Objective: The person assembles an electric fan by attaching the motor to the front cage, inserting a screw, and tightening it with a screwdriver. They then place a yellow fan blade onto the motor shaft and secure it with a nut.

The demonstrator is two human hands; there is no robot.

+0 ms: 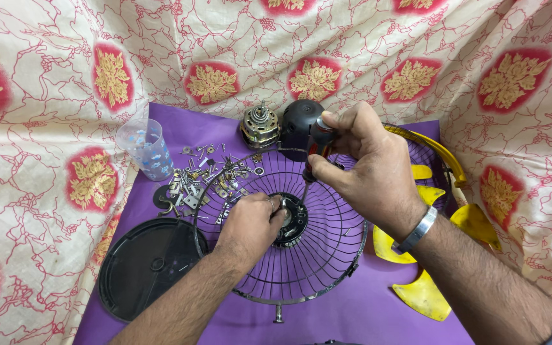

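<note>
Left to right: a clear cup (145, 148) lies at the mat's (352, 313) left edge, with a black round cover (142, 265) below it and a heap of loose screws and small metal parts (209, 176) just to its right. At centre stands the wire fan guard (317, 255), its black hub (292, 220) in the middle. The left hand (250, 223) rests on the hub, fingers curled and pinching a small part against it; what the part is cannot be told. The right hand (362, 169), wrist raised and bent down, is closed around the handle of a screwdriver (314, 160) whose shaft slants down to the hub. Behind the guard sit a motor (260, 126) and a black dome housing (300, 116); yellow fan blades (420, 291) lie at the right.

Risk, as a judgement: the slanted tip could slip off the fastener and strike the left fingers close beside it, or the freed piece could drop through the wires.
</note>
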